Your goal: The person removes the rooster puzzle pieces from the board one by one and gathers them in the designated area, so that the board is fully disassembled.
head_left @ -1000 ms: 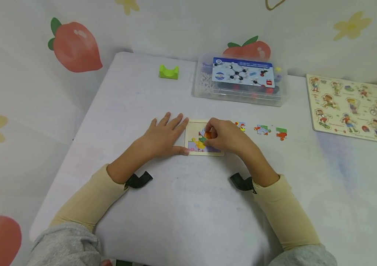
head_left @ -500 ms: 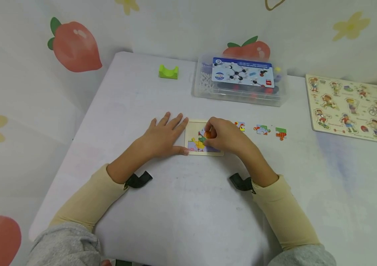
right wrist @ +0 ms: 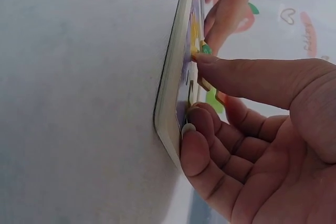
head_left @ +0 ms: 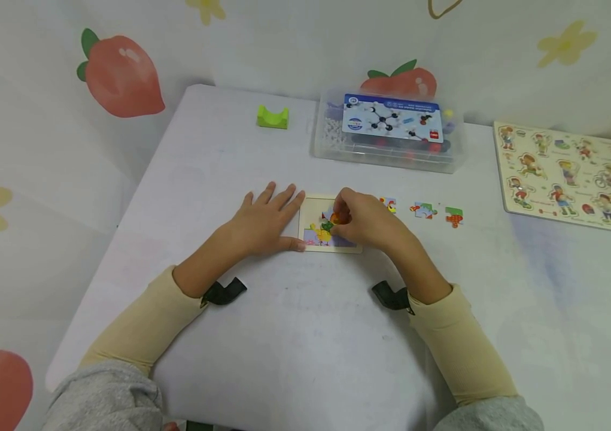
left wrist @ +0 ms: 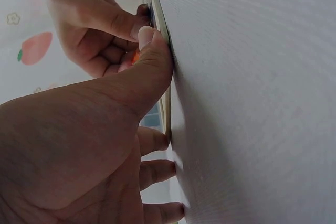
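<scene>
In the head view's middle, the left hand [head_left: 263, 224] is lying wide, touching the puzzle tray [head_left: 313, 209]; the right hand [head_left: 368, 220] is pinching a puzzle piece [head_left: 336, 219].

I have the jigsaw tray [head_left: 311, 208] at frame centre on the counter [head_left: 294, 335], seated pieces [head_left: 310, 237] in its lower part, three loose pieces [head_left: 423, 210] to its right. Across the upper half, left to right: toy block [head_left: 273, 120], molecular model kit [head_left: 393, 118], picture puzzle board [head_left: 550, 166].
</scene>
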A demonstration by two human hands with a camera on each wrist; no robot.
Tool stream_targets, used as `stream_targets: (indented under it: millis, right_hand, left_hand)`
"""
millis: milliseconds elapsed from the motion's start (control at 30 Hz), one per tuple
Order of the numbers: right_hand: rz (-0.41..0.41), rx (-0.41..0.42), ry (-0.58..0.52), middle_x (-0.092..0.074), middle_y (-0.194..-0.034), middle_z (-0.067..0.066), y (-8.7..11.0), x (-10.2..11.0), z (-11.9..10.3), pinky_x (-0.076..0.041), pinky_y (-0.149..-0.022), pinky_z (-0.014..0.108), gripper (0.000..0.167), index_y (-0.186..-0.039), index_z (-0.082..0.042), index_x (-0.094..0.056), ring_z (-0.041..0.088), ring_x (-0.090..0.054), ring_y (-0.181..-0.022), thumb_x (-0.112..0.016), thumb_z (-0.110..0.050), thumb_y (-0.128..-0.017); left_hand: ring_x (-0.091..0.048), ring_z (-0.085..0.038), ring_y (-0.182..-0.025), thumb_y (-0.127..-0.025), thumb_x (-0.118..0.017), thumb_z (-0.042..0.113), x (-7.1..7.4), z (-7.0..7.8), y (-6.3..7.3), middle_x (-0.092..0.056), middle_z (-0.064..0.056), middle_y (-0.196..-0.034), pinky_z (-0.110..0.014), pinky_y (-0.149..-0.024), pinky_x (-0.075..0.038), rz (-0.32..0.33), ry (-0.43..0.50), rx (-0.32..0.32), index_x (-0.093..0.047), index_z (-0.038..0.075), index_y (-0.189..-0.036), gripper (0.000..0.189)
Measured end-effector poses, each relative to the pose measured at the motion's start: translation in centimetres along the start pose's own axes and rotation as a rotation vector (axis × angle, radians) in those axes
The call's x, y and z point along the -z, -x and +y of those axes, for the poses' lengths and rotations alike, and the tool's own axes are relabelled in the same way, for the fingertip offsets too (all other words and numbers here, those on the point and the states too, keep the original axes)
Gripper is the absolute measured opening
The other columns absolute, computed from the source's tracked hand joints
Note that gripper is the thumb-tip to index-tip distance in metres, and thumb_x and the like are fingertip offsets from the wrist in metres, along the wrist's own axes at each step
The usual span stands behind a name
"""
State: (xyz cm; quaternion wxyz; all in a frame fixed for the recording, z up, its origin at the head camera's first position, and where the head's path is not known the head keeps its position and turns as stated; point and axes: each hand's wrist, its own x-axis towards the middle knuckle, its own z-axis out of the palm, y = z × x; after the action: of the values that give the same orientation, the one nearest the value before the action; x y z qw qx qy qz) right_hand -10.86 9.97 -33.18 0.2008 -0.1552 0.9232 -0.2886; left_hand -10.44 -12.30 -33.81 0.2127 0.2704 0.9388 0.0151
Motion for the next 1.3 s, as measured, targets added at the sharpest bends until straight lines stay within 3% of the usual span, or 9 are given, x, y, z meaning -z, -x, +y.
stream_targets:
  millis: [333,967,1300]
  right_hand:
    - [0.038,0.066,-0.082,-0.065,-0.089,0.007,0.4,0.2,0.2,-0.048,-0.076,0.038,0.013,-0.098,-0.005,-0.059,0.024,-0.058,-0.082,-0.071,-0.007,-0.093]
    - [0.099,0.105,-0.123,-0.068,-0.092,0.008,0.7,1.1,0.8,-0.051,-0.078,0.038,0.012,-0.098,-0.005,-0.061,0.023,-0.061,-0.084,-0.071,-0.006,-0.093]
    - [0.108,0.061,-0.128,-0.066,-0.093,0.008,1.2,1.4,1.5,-0.048,-0.076,0.037,0.011,-0.099,-0.005,-0.061,0.024,-0.057,-0.084,-0.071,-0.007,-0.094]
  left_hand:
    - [-0.005,-0.045,-0.15,-0.09,-0.058,0.068,0.0,0.0,0.0,-0.007,-0.012,-0.167,-0.069,-0.111,-0.017,-0.001,0.012,-0.003,-0.01,0.012,-0.162,0.103]
    - [-0.005,-0.045,-0.15,-0.089,-0.057,0.07,0.0,0.0,-0.1,-0.007,-0.012,-0.167,-0.069,-0.111,-0.017,0.004,0.011,-0.004,-0.011,0.013,-0.163,0.104]
    - [-0.005,-0.044,-0.15,-0.089,-0.059,0.068,-0.1,0.0,0.0,-0.007,-0.012,-0.167,-0.069,-0.111,-0.016,-0.002,0.009,0.007,-0.01,0.013,-0.163,0.104]
